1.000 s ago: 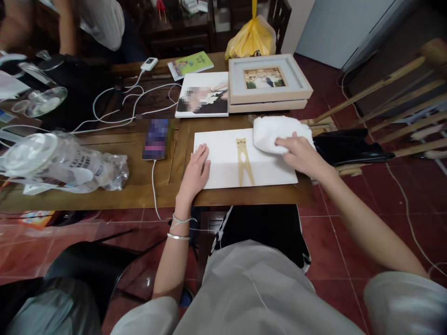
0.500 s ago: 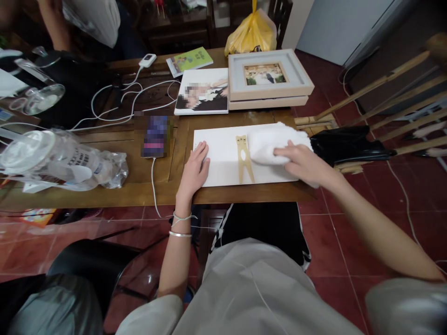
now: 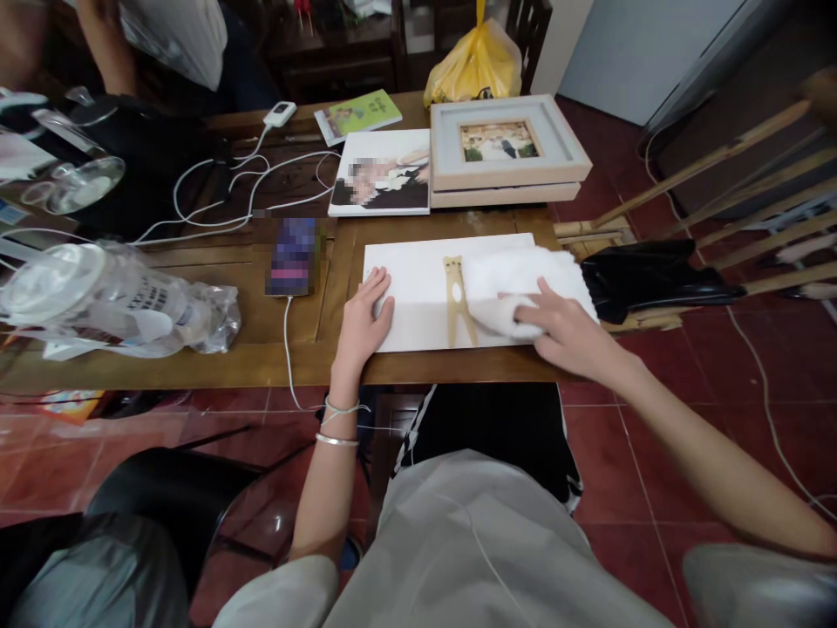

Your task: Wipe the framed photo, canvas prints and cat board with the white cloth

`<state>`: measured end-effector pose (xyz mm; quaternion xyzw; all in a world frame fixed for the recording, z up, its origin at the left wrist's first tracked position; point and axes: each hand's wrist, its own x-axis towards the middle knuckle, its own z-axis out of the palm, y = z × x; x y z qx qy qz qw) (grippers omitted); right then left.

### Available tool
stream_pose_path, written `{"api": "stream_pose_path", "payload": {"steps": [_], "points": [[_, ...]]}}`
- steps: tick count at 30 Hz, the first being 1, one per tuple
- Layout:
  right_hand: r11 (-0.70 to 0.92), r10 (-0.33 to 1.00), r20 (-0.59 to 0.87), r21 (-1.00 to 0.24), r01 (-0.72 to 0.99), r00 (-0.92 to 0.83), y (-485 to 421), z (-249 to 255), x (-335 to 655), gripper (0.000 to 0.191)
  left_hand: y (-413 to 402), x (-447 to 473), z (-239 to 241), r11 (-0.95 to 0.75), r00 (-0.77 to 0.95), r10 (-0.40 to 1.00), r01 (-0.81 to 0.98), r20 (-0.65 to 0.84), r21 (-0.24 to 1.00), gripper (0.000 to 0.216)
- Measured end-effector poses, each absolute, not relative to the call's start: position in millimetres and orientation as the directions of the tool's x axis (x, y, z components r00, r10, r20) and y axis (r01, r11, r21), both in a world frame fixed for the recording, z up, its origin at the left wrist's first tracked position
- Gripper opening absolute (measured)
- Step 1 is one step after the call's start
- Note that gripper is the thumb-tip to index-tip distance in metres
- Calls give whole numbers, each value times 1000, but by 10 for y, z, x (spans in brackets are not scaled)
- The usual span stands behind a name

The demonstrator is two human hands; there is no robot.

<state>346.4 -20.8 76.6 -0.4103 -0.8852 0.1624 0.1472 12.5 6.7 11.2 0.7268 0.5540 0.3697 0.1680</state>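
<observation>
A white panel lies flat at the front edge of the wooden table. On its face is a tan bear-like figure with a white oval belly and two long legs; I cannot tell if it is printed or raised. My left hand rests flat on the panel's left end, fingers stretched out. With my right hand I grip a fluffy white cloth, bunched up and pressed on the panel's right part. The cloth covers that end and touches the figure's right side.
Behind the panel lie a photo panel, stacked picture frames, a green booklet and a yellow bag. Leftward are a charging phone, white cables and a plastic-wrapped jar. A person is at the far left.
My right hand has moved the cloth down towards the panel's near edge, baring the far right corner. My left hand stays in place.
</observation>
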Motion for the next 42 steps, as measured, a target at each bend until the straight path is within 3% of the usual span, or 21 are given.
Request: {"api": "stream_pose_path", "payload": {"steps": [5, 11, 19, 25, 34, 42], "points": [[576, 757, 79, -549, 606, -648, -815, 882, 3547, 39, 67, 116, 101, -327, 104, 932, 654, 346, 683, 40], [520, 782, 40, -593, 616, -622, -327, 953, 3509, 22, 70, 86, 85, -334, 129, 935, 640, 331, 692, 42], [571, 794, 58, -413, 710, -605, 817, 969, 3364, 19, 68, 71, 77, -351, 172, 931, 669, 323, 655, 44], [636, 754, 69, -324, 700, -653, 539, 814, 3368, 39, 67, 76, 76, -346, 167, 932, 671, 321, 656, 44], [733, 631, 65, -378, 566, -773, -855, 861, 3647, 39, 60, 87, 96, -343, 164, 933, 667, 319, 661, 43], [607, 735, 0, -445, 658, -679, 126, 919, 3563, 24, 65, 80, 70, -351, 164, 930, 667, 330, 657, 44]]}}
